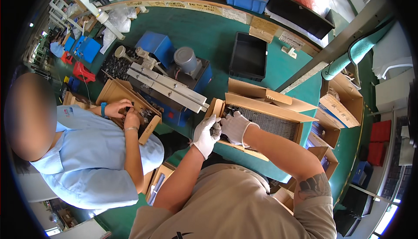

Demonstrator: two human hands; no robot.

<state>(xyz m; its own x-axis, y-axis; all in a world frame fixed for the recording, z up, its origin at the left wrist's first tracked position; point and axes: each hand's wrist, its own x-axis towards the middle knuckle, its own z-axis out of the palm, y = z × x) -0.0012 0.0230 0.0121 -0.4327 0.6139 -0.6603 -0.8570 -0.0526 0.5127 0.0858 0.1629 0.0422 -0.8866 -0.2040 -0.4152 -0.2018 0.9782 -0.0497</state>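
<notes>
My left hand (205, 136), in a white glove, is closed around a small bunch of dark metal parts (214, 130) at the left end of an open cardboard box (298, 135). Rows of small grey metal pieces (272, 127), too small to name, fill much of that box. Over the box's left part is my right hand (235, 128), also gloved in white, close beside the left one. Its fingers curl inward and down; whatever they hold is hidden.
A machine with long metal rails (167, 86) stands ahead to the left, near a black bin (248, 57). On my left, a co-worker in a light blue shirt (100, 152) handles dark parts over another carton (114, 92). A slanted metal post (322, 54) rises at right.
</notes>
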